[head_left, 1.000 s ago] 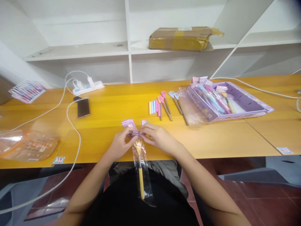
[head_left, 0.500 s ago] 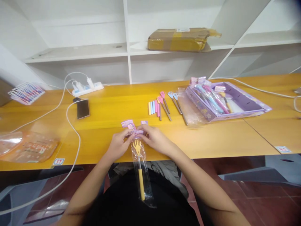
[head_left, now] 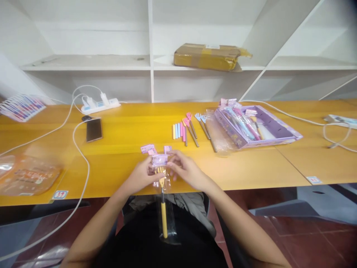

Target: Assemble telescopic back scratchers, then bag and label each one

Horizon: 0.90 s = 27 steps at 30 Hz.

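My left hand [head_left: 142, 175] is closed on a clear-bagged back scratcher [head_left: 164, 219], its thumb lying across the yellow claw head. The scratcher has a metal shaft and a yellow handle, which hangs down over my lap. A purple header card [head_left: 160, 160] tops the bag and faces me. At the card's right edge is my right hand [head_left: 185, 167], fingers apart; whether the fingertips touch the card is hard to tell. More purple cards [head_left: 147, 148] lie on the table just beyond.
Past my right hand lie pink and blue back scratchers [head_left: 205, 126] and several coloured handle sleeves [head_left: 178, 131]. A purple box [head_left: 272, 141] holds bagged scratchers. To the left are a phone [head_left: 94, 130], a power strip [head_left: 100, 106], a white cable [head_left: 88, 163] and an orange bag [head_left: 36, 175].
The header card, earlier pinched between both hands, now stands face-on. My left thumb has moved down onto the claw head, and my right fingers have loosened and spread. The view has shifted slightly.
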Tool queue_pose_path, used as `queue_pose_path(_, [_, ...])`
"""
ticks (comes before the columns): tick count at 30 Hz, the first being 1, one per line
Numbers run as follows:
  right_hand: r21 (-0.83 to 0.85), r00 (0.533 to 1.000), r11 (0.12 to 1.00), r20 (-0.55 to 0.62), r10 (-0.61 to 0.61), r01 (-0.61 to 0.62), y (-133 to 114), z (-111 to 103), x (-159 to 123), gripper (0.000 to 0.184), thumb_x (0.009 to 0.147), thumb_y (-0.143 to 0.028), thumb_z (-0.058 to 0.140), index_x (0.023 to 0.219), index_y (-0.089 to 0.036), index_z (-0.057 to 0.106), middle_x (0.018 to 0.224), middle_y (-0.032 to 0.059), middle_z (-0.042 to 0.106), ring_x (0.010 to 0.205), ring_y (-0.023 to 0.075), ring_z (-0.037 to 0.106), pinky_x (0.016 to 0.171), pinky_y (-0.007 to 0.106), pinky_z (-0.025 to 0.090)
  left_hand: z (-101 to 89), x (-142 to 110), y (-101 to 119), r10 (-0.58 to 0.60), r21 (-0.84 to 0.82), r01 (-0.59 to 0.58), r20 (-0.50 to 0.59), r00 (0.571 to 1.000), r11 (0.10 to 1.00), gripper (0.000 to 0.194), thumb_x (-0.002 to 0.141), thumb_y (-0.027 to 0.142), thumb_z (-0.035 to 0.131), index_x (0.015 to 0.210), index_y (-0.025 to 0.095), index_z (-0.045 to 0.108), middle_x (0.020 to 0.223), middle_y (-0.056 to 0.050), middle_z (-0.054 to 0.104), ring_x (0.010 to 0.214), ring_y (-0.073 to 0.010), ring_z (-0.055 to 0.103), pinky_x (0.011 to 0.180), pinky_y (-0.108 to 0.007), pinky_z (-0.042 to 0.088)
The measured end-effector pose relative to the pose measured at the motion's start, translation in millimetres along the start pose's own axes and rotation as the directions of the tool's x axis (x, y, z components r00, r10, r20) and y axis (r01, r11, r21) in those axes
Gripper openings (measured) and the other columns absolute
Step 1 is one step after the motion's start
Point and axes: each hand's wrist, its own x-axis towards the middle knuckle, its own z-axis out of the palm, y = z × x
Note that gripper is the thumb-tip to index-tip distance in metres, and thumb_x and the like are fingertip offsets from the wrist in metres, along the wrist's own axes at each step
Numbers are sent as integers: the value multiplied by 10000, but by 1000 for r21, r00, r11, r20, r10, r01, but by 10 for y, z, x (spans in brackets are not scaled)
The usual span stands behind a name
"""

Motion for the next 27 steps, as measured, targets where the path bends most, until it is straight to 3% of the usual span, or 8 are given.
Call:
queue_pose_path(4, [-80, 994, 994, 78, 78, -72, 97, 241, -379, 262, 979, -393, 743, 1156, -221, 656, 868, -10, 675, 731, 148, 663, 660, 274, 552, -13, 25, 3, 59, -102, -83, -220, 974, 991, 608, 832, 406, 877, 1307, 182, 572, 1004, -59, 786, 714, -188, 765, 655, -304, 631])
queue_pose_path(7, [-237, 1000, 972, -27, -8, 1, 112, 279, -554, 135, 956, -318, 779, 979, -218, 691, 866, 2, 678, 768, 162, 647, 712, 291, 533, -47, 31, -1, 100, -145, -143, -266, 959, 979, 629, 851, 429, 856, 1346, 182, 557, 822, 10, 752, 480, -135, 659, 540, -293, 592])
queue_pose_path(9, [-352, 993, 935, -88, -84, 48, 79, 211, -590, 76, 979, -272, 739, 1015, -228, 688, 917, 20, 692, 842, 189, 665, 768, 320, 539, -68, 27, -21, 118, -146, -163, -277, 954, 976, 601, 851, 430, 858, 1322, 175, 586, 819, 3, 760, 502, -150, 680, 578, -313, 614])
queue_pose_path(13, [-477, 982, 869, -53, -180, 133, 1, 63, -571, 130, 988, -242, 718, 1103, -252, 658, 1005, 41, 698, 938, 222, 677, 830, 358, 549, -92, 18, -61, 103, -193, -157, -267, 958, 969, 533, 833, 426, 881, 1221, 164, 625, 886, -39, 779, 577, -185, 731, 647, -350, 644])
queue_pose_path(17, [-538, 967, 830, -103, -235, 144, -6, -108, -560, 109, 1047, -287, 623, 1147, -256, 654, 1003, 58, 694, 890, 223, 686, 793, 364, 557, -85, 23, -8, 172, -346, -215, -150, 974, 913, 636, 844, 416, 881, 1352, 220, 553, 1187, -113, 764, 805, -236, 806, 778, -396, 668])
queue_pose_path(21, [-655, 898, 755, -323, -298, 15, -17, -826, -595, 171, 1041, -352, 606, 1143, -250, 698, 977, 77, 723, 846, 246, 701, 766, 381, 559, -82, 20, 85, 206, -382, -206, -42, 978, 901, 477, 924, 376, 807, 1318, 221, 588, 1295, -150, 725, 948, -250, 803, 871, -402, 642])
queue_pose_path(24, [-731, 727, 645, -566, -390, -223, -43, -1678, -600, 253, 987, -354, 650, 1189, -227, 733, 988, 107, 748, 783, 243, 685, 750, 382, 534, -94, 12, 107, 177, -365, -171, -18, 984, 915, 332, 971, 351, 749, 1240, 199, 626, 1191, -130, 758, 839, -205, 788, 796, -347, 616])
queue_pose_path(27, [-682, 522, 558, -727, -447, -473, -24, -2426, -500, 483, 953, -305, 694, 1426, -215, 658, 1010, 126, 773, 810, 235, 680, 802, 377, 488, -112, 11, 84, 173, -345, -156, 19, 985, 925, 280, 982, 352, 732, 1188, 192, 628, 1095, -103, 776, 777, -185, 774, 736, -314, 585])
